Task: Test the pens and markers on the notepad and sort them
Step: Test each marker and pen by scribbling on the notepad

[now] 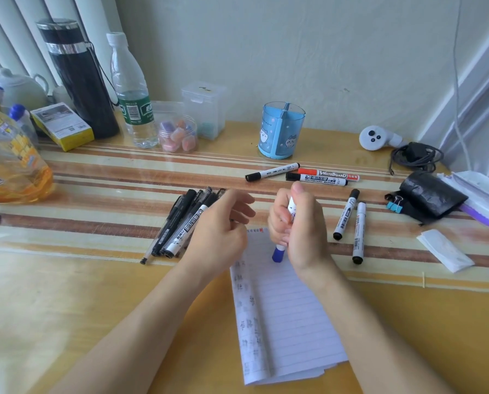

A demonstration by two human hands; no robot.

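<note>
Nearest me, the yellow wooden desk (67,308) carries a white lined notepad (288,322). Over its top edge my right hand (297,231) clamps a white marker with a blue cap (279,253), cap down. My left hand (223,226) hangs loosely curled, empty, beside a heap of black pens (180,223). Beyond, 3 whiteboard markers (308,174) lie before a blue plastic pen holder (280,132) near the pale wall (323,52)

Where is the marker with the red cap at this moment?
In the head view, the red-capped marker lies right of centre, just in front of the blue pen holder, against a black-capped marker.
</note>
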